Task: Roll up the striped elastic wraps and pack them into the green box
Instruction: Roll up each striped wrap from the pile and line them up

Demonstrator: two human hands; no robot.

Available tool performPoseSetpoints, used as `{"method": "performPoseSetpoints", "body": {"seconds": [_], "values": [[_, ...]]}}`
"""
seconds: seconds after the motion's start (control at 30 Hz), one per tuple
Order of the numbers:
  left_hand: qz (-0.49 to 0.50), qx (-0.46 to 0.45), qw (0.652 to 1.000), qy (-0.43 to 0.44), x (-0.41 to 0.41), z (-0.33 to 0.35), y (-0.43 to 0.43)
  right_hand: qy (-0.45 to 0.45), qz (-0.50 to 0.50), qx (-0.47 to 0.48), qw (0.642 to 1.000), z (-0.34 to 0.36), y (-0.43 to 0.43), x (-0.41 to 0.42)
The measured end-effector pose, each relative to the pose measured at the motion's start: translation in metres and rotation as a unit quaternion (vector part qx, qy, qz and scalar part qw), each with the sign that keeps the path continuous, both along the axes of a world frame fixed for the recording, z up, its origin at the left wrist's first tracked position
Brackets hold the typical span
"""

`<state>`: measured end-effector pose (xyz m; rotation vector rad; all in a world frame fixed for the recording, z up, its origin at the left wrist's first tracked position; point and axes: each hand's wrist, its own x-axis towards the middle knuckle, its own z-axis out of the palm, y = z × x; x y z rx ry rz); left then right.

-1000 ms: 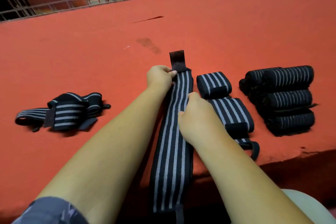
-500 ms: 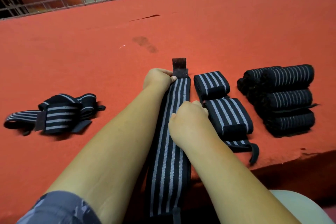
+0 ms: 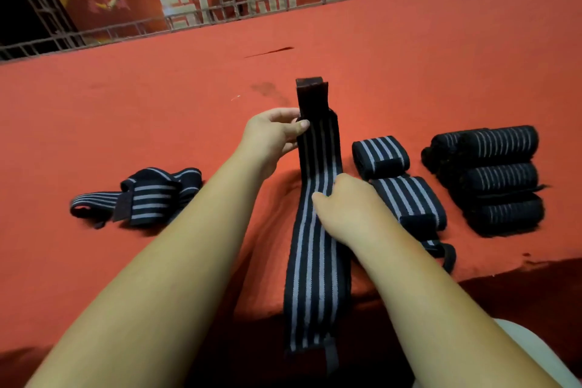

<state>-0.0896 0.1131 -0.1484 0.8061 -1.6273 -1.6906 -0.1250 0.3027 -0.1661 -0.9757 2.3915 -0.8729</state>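
Note:
A long black wrap with grey stripes (image 3: pixel 316 261) lies stretched toward me over the red surface's front edge. My left hand (image 3: pixel 272 135) pinches its far end, just below the dark fastener tab (image 3: pixel 311 98), which stands lifted. My right hand (image 3: pixel 343 205) rests on the wrap's right edge at mid-length, fingers curled on it. Two rolled wraps (image 3: pixel 381 156) (image 3: pixel 409 201) lie just right of it. A stack of rolled wraps (image 3: pixel 494 176) sits further right. A loose tangled wrap (image 3: pixel 141 197) lies at the left. No green box is in view.
The red felt-covered surface (image 3: pixel 157 110) stretches far back to a metal railing (image 3: pixel 220 19) with a red banner behind. Its front edge drops off near me at the lower right. A pale round object (image 3: pixel 535 353) shows below that edge.
My left hand has raised the wrap's far end, so the fastener tab now stands up off the surface. My right hand stays at mid-length on the wrap.

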Motion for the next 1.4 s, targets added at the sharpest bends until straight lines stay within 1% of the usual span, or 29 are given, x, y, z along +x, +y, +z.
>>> {"method": "performPoseSetpoints", "body": {"seconds": [0.1, 0.17, 0.23, 0.27, 0.33, 0.43, 0.53, 0.6, 0.7, 0.8, 0.9, 0.97, 1.03, 1.1, 1.17, 1.3, 1.4], "values": [[-0.021, 0.000, 0.999, 0.043, 0.033, 0.026, 0.021, 0.005, -0.019, -0.076, 0.997, 0.009, 0.010, -0.003], [-0.037, 0.019, 0.997, 0.069, 0.055, 0.043, 0.037, 0.005, -0.033, -0.171, 0.985, 0.019, 0.017, 0.000], [-0.063, 0.042, 0.993, 0.090, 0.076, 0.061, 0.057, -0.019, -0.032, -0.298, 0.954, 0.031, 0.024, 0.008], [-0.076, 0.045, 0.991, 0.096, 0.086, 0.070, 0.066, -0.033, -0.025, -0.347, 0.937, 0.038, 0.028, 0.013], [-0.095, 0.042, 0.990, 0.100, 0.104, 0.086, 0.081, -0.069, 0.004, -0.404, 0.912, 0.053, 0.037, 0.023], [-0.116, 0.027, 0.986, 0.120, 0.132, 0.103, 0.097, -0.094, 0.070, -0.446, 0.887, 0.077, 0.054, 0.041], [-0.092, 0.028, 0.984, 0.152, 0.157, 0.114, 0.114, -0.133, 0.098, -0.461, 0.872, 0.095, 0.068, 0.058], [-0.069, 0.023, 0.982, 0.175, 0.172, 0.118, 0.126, -0.149, 0.116, -0.458, 0.868, 0.104, 0.073, 0.067], [-0.063, 0.035, 0.979, 0.192, 0.191, 0.118, 0.133, -0.179, 0.155, -0.453, 0.859, 0.109, 0.077, 0.081], [-0.048, 0.061, 0.979, 0.189, 0.205, 0.119, 0.136, -0.176, 0.177, -0.446, 0.859, 0.112, 0.075, 0.093], [-0.026, 0.084, 0.980, 0.177, 0.218, 0.114, 0.140, -0.175, 0.194, -0.421, 0.868, 0.108, 0.069, 0.102], [-0.027, 0.088, 0.982, 0.165, 0.225, 0.105, 0.138, -0.171, 0.212, -0.403, 0.874, 0.104, 0.065, 0.105], [-0.032, 0.091, 0.983, 0.156, 0.229, 0.093, 0.133, -0.181, 0.226, -0.398, 0.870, 0.099, 0.061, 0.107], [-0.039, 0.098, 0.982, 0.157, 0.231, 0.080, 0.128, -0.180, 0.225, -0.403, 0.869, 0.093, 0.056, 0.104], [-0.038, 0.100, 0.982, 0.159, 0.232, 0.067, 0.126, -0.172, 0.221, -0.395, 0.875, 0.085, 0.050, 0.100], [-0.042, 0.090, 0.984, 0.145, 0.228, 0.048, 0.120, -0.202, 0.239, -0.370, 0.875, 0.068, 0.039, 0.093], [-0.023, 0.073, 0.988, 0.132, 0.222, 0.033, 0.111, -0.232, 0.238, -0.350, 0.876, 0.056, 0.030, 0.087]]}}
